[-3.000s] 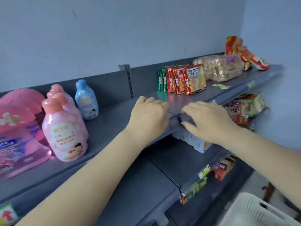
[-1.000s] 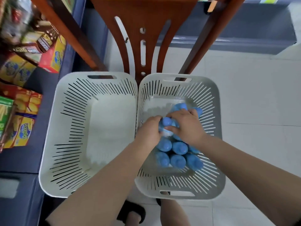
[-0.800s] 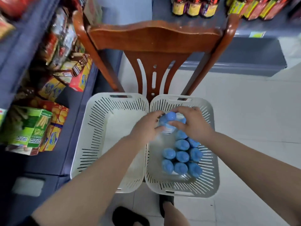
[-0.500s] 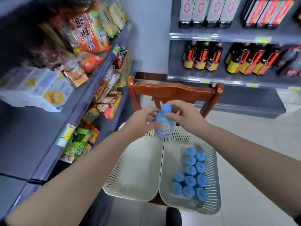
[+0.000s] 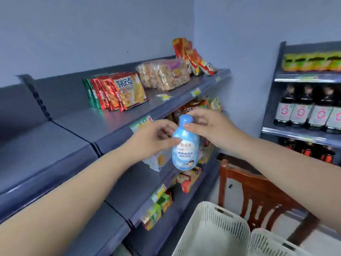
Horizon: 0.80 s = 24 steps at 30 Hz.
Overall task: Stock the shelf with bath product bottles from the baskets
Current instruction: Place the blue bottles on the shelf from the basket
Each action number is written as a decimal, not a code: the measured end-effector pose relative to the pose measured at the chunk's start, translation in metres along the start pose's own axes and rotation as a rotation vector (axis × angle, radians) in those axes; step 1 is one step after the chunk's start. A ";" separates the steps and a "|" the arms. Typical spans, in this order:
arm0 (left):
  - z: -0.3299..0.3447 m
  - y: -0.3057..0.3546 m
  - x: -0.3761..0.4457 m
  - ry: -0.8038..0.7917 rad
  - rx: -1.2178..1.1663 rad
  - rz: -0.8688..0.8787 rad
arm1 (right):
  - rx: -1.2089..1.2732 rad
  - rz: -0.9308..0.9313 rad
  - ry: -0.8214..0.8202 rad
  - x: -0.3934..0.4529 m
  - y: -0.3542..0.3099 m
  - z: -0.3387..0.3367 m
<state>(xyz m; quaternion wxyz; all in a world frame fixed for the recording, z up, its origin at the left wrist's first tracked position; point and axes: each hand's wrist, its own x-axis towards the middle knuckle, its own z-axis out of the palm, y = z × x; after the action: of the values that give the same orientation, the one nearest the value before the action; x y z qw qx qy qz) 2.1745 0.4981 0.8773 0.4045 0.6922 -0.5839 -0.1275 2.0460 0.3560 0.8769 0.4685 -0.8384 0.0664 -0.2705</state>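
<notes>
Up in the air, in front of the grey shelf (image 5: 118,124), a blue bath bottle (image 5: 185,145), upright with a slight tilt, cap on top, white label facing the camera. Held from both sides: left hand (image 5: 156,139) pinching the bottle's shoulder, thumb across the front just above the label, fingers curled round the left flank; right hand (image 5: 210,126) gripping the neck just under the rounded cap, thumb in front, fingers wrapped behind. Not touching any shelf board, hanging level with the top shelf's front lip and just out from it. On that top shelf, well behind the bottle: a row of red and green snack packets (image 5: 118,91), then a clear bag of crackers (image 5: 164,74), then red foil bags (image 5: 195,58) at the far end. Lower tiers packed with boxes and packets, partly hidden by the arms. Down at bottom right, two white slotted baskets (image 5: 217,231) side by side on a brown wooden chair (image 5: 258,193), contents out of view. Off to the right, a second rack with dark bottles (image 5: 304,106) bearing pale labels, standing in a line.
</notes>
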 end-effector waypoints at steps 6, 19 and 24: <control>-0.092 0.019 -0.055 0.162 0.241 -0.055 | 0.019 -0.182 -0.178 0.047 -0.075 0.054; -0.222 0.016 -0.172 0.420 0.490 -0.318 | 0.148 -0.389 -0.412 0.115 -0.168 0.201; -0.254 0.018 -0.197 0.461 0.584 -0.368 | 0.198 -0.400 -0.452 0.131 -0.187 0.240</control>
<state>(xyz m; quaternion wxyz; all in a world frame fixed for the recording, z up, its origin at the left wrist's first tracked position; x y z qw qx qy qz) 2.2702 0.7823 0.9944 0.2819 0.8812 -0.3561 0.1315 2.2542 0.5911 0.9820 0.4883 -0.8241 -0.2321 -0.1690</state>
